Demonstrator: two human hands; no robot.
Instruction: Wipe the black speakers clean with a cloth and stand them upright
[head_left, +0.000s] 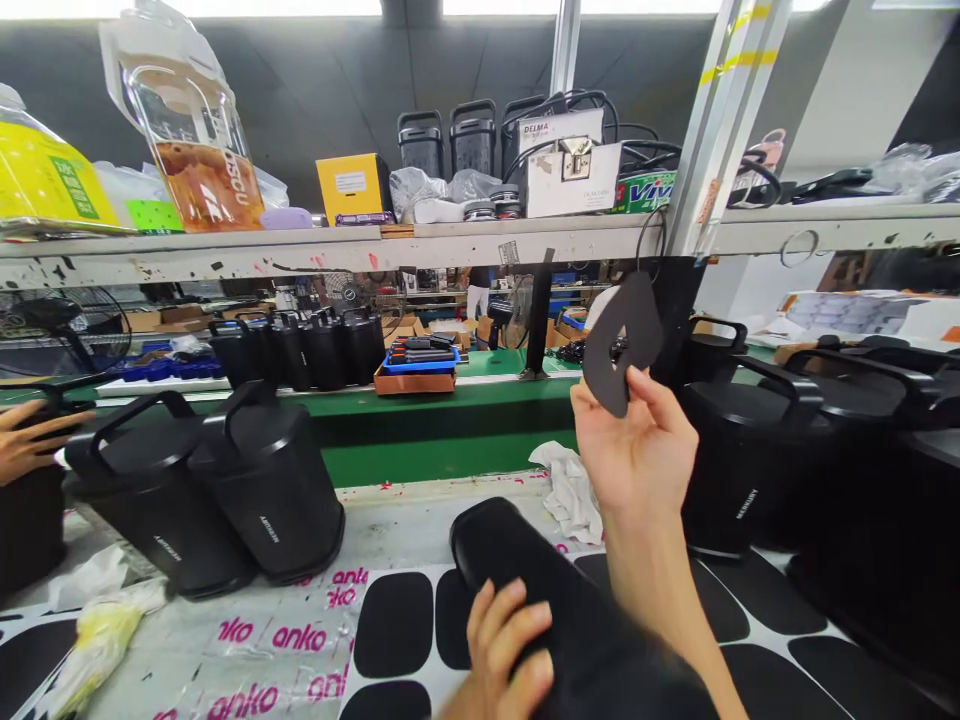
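Nearest, at 6 o'clock: left hand [501, 645] pressed down on a black speaker [525, 580] lying on its side, fingers curled over its body, likely to keep it from rolling. It rests on a sheet [405, 625] of black oval pads, so pads are within reach.

Just above, toward 1 o'clock: right hand [637, 450] raised, fingers pinched narrow on the lower edge of one pad [622, 340], a thin black piece with a cut-out. It is held up clear of the tabletop [375, 520], seemingly so the sticky face touches nothing; which face is sticky I cannot tell.

White rag [570, 490] lies just beyond the speaker.

At 9 o'clock: two upright speakers [217, 490] lean together, handles up. Another person's hand [30, 440] at the far left edge rests on a dark unit.

At 3 o'clock: more speakers [742, 460] stand close-packed.

Farther, 12 o'clock: green bench, a row of units [300, 350], an orange tray [415, 372]. Overhead shelf [375, 242] carries boxes and a jug [187, 120].
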